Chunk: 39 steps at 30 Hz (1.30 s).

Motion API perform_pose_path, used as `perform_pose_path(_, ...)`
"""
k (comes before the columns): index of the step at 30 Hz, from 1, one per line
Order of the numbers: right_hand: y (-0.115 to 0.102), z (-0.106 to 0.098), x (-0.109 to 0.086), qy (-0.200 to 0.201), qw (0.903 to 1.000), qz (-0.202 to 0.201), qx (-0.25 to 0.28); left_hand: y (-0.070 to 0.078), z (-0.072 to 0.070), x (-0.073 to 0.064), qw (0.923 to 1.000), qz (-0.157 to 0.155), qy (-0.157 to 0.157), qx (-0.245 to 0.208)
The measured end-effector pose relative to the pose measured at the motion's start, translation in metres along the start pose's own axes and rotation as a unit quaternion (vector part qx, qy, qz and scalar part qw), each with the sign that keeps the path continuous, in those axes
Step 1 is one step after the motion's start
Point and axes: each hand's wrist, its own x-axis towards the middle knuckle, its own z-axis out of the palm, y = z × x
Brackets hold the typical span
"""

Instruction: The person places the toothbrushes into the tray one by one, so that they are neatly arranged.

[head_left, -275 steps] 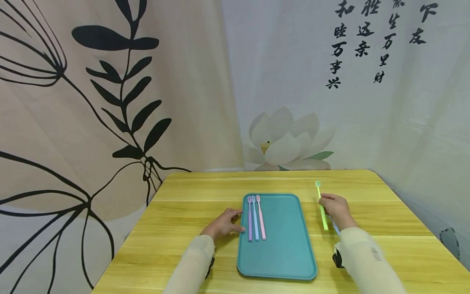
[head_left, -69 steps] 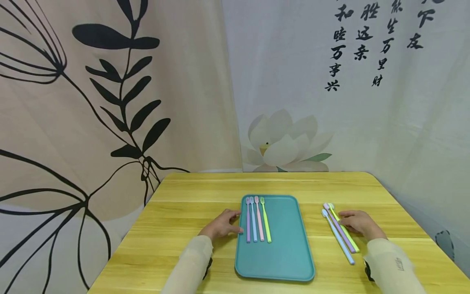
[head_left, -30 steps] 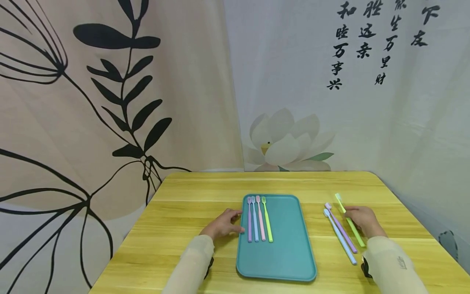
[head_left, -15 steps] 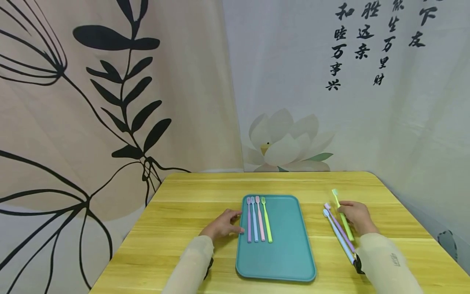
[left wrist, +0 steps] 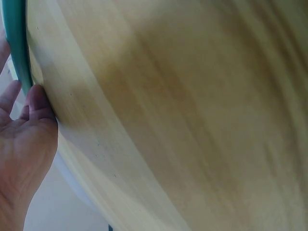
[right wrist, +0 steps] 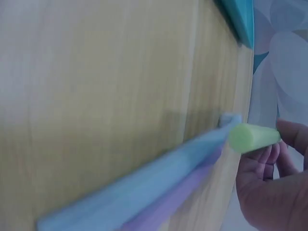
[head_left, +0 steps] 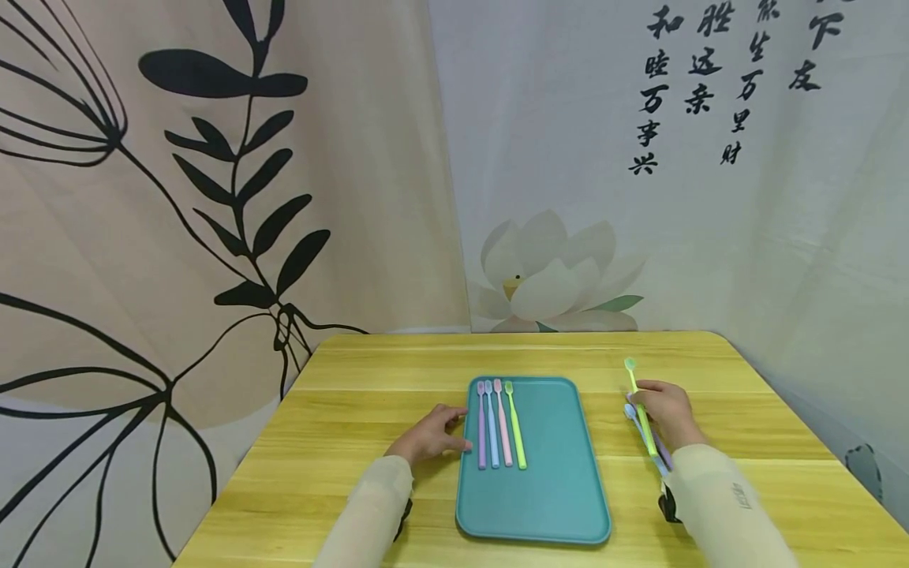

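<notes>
My right hand (head_left: 667, 410) pinches a yellow-green toothbrush (head_left: 645, 426) above the table, its head pointing away from me. Below it a blue toothbrush (right wrist: 134, 185) and a purple toothbrush (right wrist: 178, 197) lie side by side, partly hidden by the hand in the head view. My left hand (head_left: 431, 434) rests its thumb and fingers against the left rim of a teal tray (head_left: 540, 497). Along the tray's left side lie a purple toothbrush (head_left: 482, 434), a blue toothbrush (head_left: 493, 434), a pink toothbrush (head_left: 505, 434) and a green toothbrush (head_left: 518, 434), heads toward the back.
The tray stands on a wooden table (head_left: 383, 371) with rounded back corners. Behind the table hangs a printed cloth (head_left: 383, 158) with dark plants, a pale lotus and black writing.
Over the last second my right hand has drawn the yellow-green toothbrush leftward from beside the loose pair to over them. Earlier, another green toothbrush came onto the tray. My left hand has stayed put.
</notes>
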Motion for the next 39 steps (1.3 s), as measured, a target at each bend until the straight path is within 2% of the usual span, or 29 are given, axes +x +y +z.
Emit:
perform_pose_path(13, -0.013, 0.034, -0.004, 0.003, 0.9999, 0.000, 0.011, 0.001, 0.000, -0.002, 1.0000, -0.007, 0.000, 0.005)
perform_pose_path(22, -0.019, 0.061, -0.011, 0.023, 0.9996, -0.005, 0.015, 0.003, 0.000, -0.002, 1.0000, -0.005, 0.001, 0.004)
perform_pose_path(39, -0.022, 0.096, -0.015, 0.008, 0.9997, -0.010, 0.020, 0.005, -0.002, -0.004, 0.9999, -0.001, 0.000, 0.017)
